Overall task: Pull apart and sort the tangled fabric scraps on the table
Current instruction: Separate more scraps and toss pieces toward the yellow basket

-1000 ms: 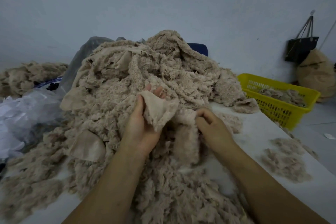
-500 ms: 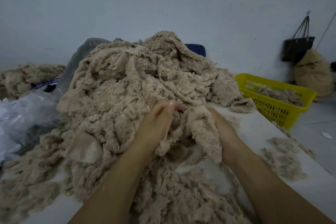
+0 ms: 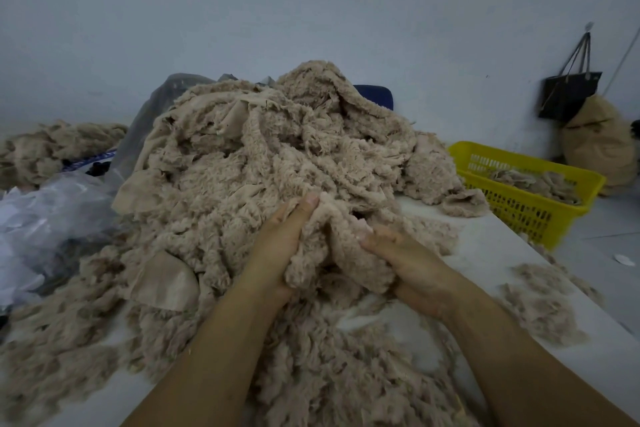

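On one white table (image 3: 485, 253), two hands' fingers (image 3: 306, 204) grasping one fluffy scrap (image 3: 332, 253), one yellow basket (image 3: 526, 198)

Scrap heap (image 3: 277, 156) blocks ahead (bare table (image 3: 485, 253) right).

Fleece scraps (image 3: 277, 156) hide both palms and most of the blue object (image 3: 375, 97); the counter (image 3: 485, 253) is cut off below.

Beside the beige fleece scrap heap (image 3: 277, 156), the person's left hand (image 3: 277, 246) was bare and unringed; the right hand (image 3: 408, 263) likewise; both forearms were sleeveless, without watches.
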Available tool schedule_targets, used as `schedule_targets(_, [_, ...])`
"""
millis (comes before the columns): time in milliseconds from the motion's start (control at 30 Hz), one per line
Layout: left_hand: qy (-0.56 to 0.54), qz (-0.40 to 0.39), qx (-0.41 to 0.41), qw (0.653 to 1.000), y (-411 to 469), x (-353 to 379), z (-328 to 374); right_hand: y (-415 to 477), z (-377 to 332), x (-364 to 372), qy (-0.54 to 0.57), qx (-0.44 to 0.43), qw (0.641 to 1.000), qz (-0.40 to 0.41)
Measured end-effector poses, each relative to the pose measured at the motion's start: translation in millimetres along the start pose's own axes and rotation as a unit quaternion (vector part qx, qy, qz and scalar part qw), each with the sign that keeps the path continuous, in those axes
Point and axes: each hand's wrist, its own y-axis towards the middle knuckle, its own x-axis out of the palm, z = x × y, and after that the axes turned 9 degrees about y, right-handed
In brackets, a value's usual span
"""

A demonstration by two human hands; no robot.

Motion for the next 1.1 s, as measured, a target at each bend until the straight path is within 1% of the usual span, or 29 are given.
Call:
schedule_targets(67, [-0.037, 0.002, -0.019, 0.999, 0, -2, 2, 1, 0, -1, 0.024, -0.005, 0.999, 0.026])
schedule_targets(133, [-0.037, -0.004, -0.019, 0.999, 2, -3, -1, 1, -1, -3, 0.056, -0.01, 0.997, 0.054])
schedule_targets(233, [-0.033, -0.035, -0.001, 0.999, 5, -3, -5, 2, -5, -3, 0.102, -0.032, 0.992, 0.064])
schedule_targets(333, [-0.031, -0.044, 0.001, 0.999, 3, -3, -5, 2, -9, -3, 0.115, -0.059, 0.988, 0.082])
schedule_targets(433, [-0.019, -0.014, 0.032, 0.999, 7, -4, -7, 1, -10, -5, 0.143, -0.079, 0.982, 0.098])
schedule_targets(567, [-0.046, 0.073, 0.079, 0.993, 13, -8, -3, 1, -13, -13, 0.163, -0.109, 0.975, 0.104])
schedule_targets(633, [-0.054, 0.084, 0.099, 0.99, 16, -12, -2, 1, -16, -14, 0.178, -0.121, 0.97, 0.114])
schedule_targets(700, [-0.025, 0.061, 0.109, 0.992, 15, -13, -2, 1, -17, -17, 0.201, -0.129, 0.962, 0.133])
schedule_targets(733, [0.012, 0.051, 0.111, 0.992, 13, -12, -3, 0, -18, -18, 0.21, -0.13, 0.959, 0.141])
schedule_targets(800, [0.13, 0.04, 0.119, 0.984, 11, -8, -7, -1, -19, -17, 0.211, -0.133, 0.958, 0.138])
schedule_targets(867, [0.206, 0.025, 0.133, 0.969, 7, -3, -11, -1, -19, -12, 0.187, -0.139, 0.966, 0.112])
schedule_targets(933, [0.203, 0.016, 0.129, 0.971, 4, 3, -14, -2, -12, -5, 0.137, -0.134, 0.98, 0.058])
schedule_targets(967, [0.178, 0.012, 0.124, 0.976, 2, 6, -14, -4, -8, 0, 0.075, -0.128, 0.989, 0.025])
schedule_targets(1000, [0.151, 0.004, 0.126, 0.981, 2, 9, -15, -5, -1, 6, -0.023, -0.12, 0.993, 0.002])
schedule_targets(1033, [0.139, -0.01, 0.132, 0.981, 2, 13, -17, -5, 4, 12, -0.119, -0.106, 0.987, -0.017])
schedule_targets(1067, [0.147, -0.03, 0.138, 0.979, 2, 16, -19, -3, 9, 17, -0.182, -0.098, 0.978, -0.031])
schedule_targets(1100, [0.162, -0.051, 0.14, 0.976, 2, 20, -21, -1, 11, 19, -0.207, -0.1, 0.973, -0.031])
